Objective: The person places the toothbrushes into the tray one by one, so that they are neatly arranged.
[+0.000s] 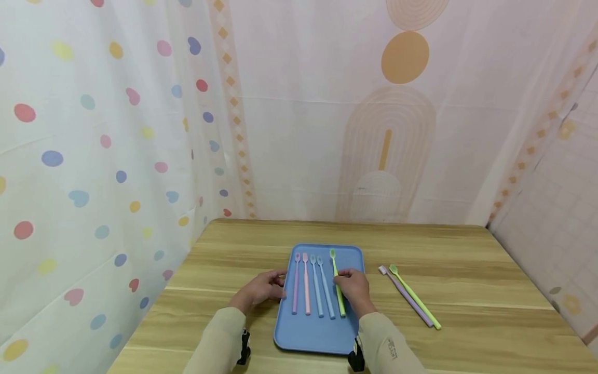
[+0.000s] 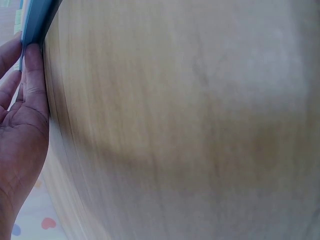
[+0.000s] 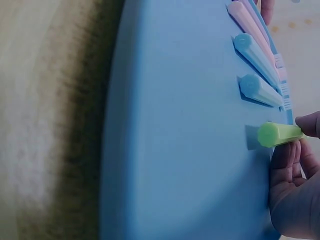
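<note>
A lime-green toothbrush (image 1: pixel 340 301) was pinched by its handle between the thumb and fingers of the right hand (image 1: pixel 353 287), over the right part of a blue tray (image 1: pixel 308 335). The tray's left rim was held lightly by the left hand (image 1: pixel 263 286), the thumb and fingers set close about the edge. To the left of the lime-green toothbrush, a purple toothbrush (image 1: pixel 296 288), a pink toothbrush (image 1: pixel 306 285) and two light-blue toothbrushes (image 1: pixel 326 285) were laid in a row, heads toward the far end. On the tabletop (image 1: pixel 219 259), right of the tray, a lilac toothbrush (image 1: pixel 407 298) and a second green toothbrush (image 1: pixel 414 296) were placed side by side. Small dark lettering was printed on the right sleeve (image 1: pixel 383 332), too small to be read with certainty; on the toothbrushes no writing could be made out.
</note>
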`<act>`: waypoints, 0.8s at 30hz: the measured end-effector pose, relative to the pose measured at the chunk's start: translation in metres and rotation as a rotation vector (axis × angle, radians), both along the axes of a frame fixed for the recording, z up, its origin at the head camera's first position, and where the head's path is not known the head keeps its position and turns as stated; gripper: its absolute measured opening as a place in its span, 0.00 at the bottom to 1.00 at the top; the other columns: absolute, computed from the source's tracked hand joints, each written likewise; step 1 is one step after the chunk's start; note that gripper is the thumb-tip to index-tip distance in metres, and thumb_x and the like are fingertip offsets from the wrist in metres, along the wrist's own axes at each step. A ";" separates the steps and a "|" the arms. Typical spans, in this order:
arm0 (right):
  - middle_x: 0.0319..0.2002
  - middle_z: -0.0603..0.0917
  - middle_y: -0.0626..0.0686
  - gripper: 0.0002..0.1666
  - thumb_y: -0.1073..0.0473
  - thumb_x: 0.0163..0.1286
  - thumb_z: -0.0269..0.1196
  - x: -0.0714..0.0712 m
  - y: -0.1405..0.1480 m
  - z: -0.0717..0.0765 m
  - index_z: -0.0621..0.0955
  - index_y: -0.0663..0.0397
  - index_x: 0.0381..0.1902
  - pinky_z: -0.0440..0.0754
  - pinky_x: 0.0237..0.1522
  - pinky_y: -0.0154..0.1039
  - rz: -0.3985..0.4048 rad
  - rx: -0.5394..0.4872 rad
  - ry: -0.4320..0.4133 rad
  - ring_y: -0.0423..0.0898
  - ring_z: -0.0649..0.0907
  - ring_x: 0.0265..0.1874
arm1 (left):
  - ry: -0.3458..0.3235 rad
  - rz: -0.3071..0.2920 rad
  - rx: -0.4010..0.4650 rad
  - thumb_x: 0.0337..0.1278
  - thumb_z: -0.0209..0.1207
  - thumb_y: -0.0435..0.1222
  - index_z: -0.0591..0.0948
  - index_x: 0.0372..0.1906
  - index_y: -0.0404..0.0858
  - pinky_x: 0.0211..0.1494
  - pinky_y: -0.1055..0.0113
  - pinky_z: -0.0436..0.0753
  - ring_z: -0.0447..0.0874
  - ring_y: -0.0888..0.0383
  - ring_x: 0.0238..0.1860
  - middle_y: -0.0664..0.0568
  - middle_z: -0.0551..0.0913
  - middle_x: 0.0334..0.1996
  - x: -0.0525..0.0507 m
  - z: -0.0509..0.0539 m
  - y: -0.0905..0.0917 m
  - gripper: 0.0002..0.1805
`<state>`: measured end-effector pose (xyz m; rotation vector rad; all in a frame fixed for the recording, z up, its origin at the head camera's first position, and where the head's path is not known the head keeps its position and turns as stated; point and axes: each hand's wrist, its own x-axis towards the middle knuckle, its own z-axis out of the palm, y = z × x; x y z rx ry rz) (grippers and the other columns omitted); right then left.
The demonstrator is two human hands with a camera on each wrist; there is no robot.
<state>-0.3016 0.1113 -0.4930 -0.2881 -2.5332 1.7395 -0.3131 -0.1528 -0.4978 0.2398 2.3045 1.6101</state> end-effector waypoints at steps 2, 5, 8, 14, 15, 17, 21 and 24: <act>0.38 0.84 0.57 0.13 0.63 0.61 0.66 0.001 -0.001 0.000 0.85 0.64 0.43 0.80 0.37 0.47 0.004 0.014 0.001 0.51 0.81 0.35 | -0.002 -0.002 0.005 0.51 0.63 0.22 0.67 0.70 0.27 0.43 0.64 0.79 0.73 0.53 0.40 0.42 0.73 0.43 0.001 0.000 0.000 0.38; 0.38 0.84 0.57 0.13 0.63 0.62 0.66 0.002 -0.001 0.001 0.85 0.64 0.43 0.80 0.37 0.47 0.008 0.038 0.000 0.50 0.81 0.34 | -0.003 -0.002 0.005 0.51 0.64 0.23 0.66 0.70 0.27 0.43 0.64 0.79 0.73 0.53 0.40 0.42 0.73 0.43 0.001 -0.001 0.000 0.38; 0.37 0.84 0.57 0.12 0.63 0.62 0.66 0.003 -0.002 0.002 0.85 0.64 0.42 0.80 0.36 0.47 0.013 0.060 0.006 0.50 0.81 0.34 | -0.003 0.006 0.002 0.51 0.64 0.22 0.67 0.70 0.28 0.43 0.64 0.79 0.73 0.53 0.40 0.42 0.73 0.43 0.001 -0.001 0.000 0.38; 0.36 0.85 0.57 0.12 0.63 0.62 0.66 0.005 -0.004 0.004 0.85 0.65 0.42 0.81 0.36 0.47 0.019 0.097 0.019 0.50 0.81 0.33 | -0.005 0.020 -0.009 0.51 0.64 0.22 0.68 0.70 0.29 0.43 0.64 0.78 0.73 0.52 0.41 0.43 0.73 0.43 0.001 -0.003 -0.001 0.37; 0.37 0.85 0.57 0.12 0.63 0.61 0.66 0.006 -0.004 0.004 0.85 0.65 0.41 0.81 0.36 0.47 0.018 0.104 0.020 0.50 0.81 0.34 | -0.004 0.020 -0.009 0.51 0.64 0.22 0.68 0.70 0.29 0.43 0.64 0.78 0.73 0.52 0.41 0.43 0.73 0.43 0.001 -0.002 -0.001 0.37; 0.37 0.85 0.57 0.12 0.64 0.61 0.67 0.006 -0.004 0.005 0.85 0.65 0.41 0.81 0.36 0.47 0.019 0.124 0.024 0.51 0.82 0.34 | -0.005 0.021 -0.007 0.51 0.64 0.22 0.68 0.70 0.29 0.43 0.64 0.79 0.73 0.52 0.41 0.42 0.74 0.44 0.001 -0.002 -0.001 0.37; 0.37 0.85 0.58 0.11 0.64 0.59 0.67 0.006 -0.005 0.005 0.85 0.65 0.39 0.81 0.37 0.48 0.038 0.182 0.042 0.51 0.82 0.34 | -0.003 0.020 0.000 0.52 0.64 0.22 0.68 0.70 0.28 0.43 0.64 0.79 0.73 0.52 0.41 0.42 0.74 0.44 0.002 0.001 0.000 0.37; 0.36 0.85 0.58 0.10 0.65 0.58 0.67 0.006 -0.006 0.004 0.86 0.65 0.37 0.81 0.36 0.47 0.046 0.225 0.059 0.51 0.82 0.33 | -0.001 0.017 0.000 0.51 0.64 0.23 0.68 0.70 0.29 0.43 0.64 0.78 0.73 0.52 0.41 0.42 0.73 0.44 0.003 0.002 0.001 0.37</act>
